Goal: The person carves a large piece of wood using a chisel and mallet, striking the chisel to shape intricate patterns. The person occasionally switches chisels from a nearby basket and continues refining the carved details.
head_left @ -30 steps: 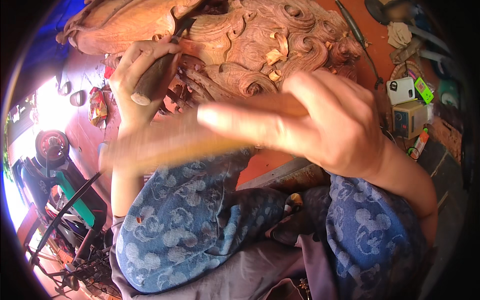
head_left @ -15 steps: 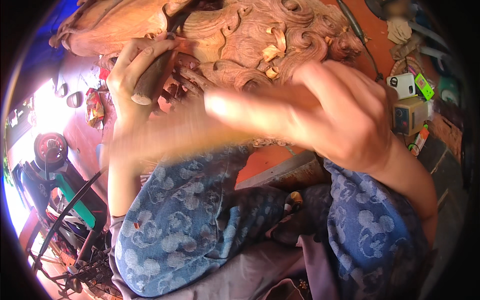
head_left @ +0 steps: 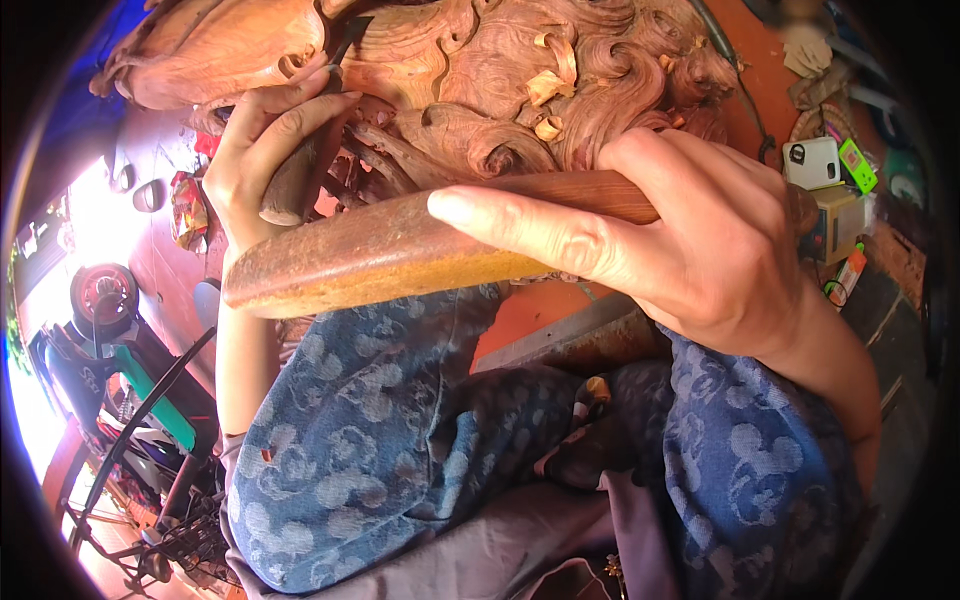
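Both hands grip: your right hand (head_left: 705, 225), thumb extended, curls round the right part of the wooden mallet (head_left: 350, 250), probably heavy, stiff and best held there, on the carving's (head_left: 410, 60) near side, while your left hand's (head_left: 243, 150) fingers wrap the chisel handle (head_left: 290, 190).

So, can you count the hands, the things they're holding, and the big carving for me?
Bare hands: 2, the left hand and the right hand
Round-handled brown wooden tool, in the left: 1
Long, thick brown wooden bar, in the right: 1
Big swirly reddish-brown wood carving: 1
Total: 5
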A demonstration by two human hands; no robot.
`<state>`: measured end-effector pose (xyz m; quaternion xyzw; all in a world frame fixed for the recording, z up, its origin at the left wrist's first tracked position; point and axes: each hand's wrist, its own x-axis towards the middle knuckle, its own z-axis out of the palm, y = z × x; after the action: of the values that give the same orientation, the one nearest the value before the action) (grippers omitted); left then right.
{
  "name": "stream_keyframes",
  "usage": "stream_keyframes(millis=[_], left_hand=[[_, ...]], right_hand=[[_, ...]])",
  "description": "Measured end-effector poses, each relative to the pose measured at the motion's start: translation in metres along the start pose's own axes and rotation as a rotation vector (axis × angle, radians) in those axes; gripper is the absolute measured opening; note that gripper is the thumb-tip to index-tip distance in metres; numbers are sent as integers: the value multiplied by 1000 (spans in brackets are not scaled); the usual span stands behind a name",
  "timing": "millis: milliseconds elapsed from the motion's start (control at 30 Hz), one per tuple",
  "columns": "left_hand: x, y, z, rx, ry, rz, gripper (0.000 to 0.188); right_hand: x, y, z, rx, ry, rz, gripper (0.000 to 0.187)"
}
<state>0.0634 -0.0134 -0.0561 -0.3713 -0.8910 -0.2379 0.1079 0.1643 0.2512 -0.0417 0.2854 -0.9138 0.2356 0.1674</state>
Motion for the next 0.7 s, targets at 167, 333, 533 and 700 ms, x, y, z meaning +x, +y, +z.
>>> stream_keyframes(millis=[167, 333, 533, 700], left_hand=[[0, -12, 5, 2, 11, 7, 25], [4, -22, -2, 46, -5, 151, 25], [7, -23, 4, 55, -7, 132, 24], [10, -33, -3, 123, -52, 263, 23]], right_hand=[[-1, 1, 7, 48, 62, -24, 45], [0, -3, 0, 44, 53, -78, 48], [0, -2, 5, 9, 41, -77, 50], [2, -3, 9, 11, 107, -119, 47]])
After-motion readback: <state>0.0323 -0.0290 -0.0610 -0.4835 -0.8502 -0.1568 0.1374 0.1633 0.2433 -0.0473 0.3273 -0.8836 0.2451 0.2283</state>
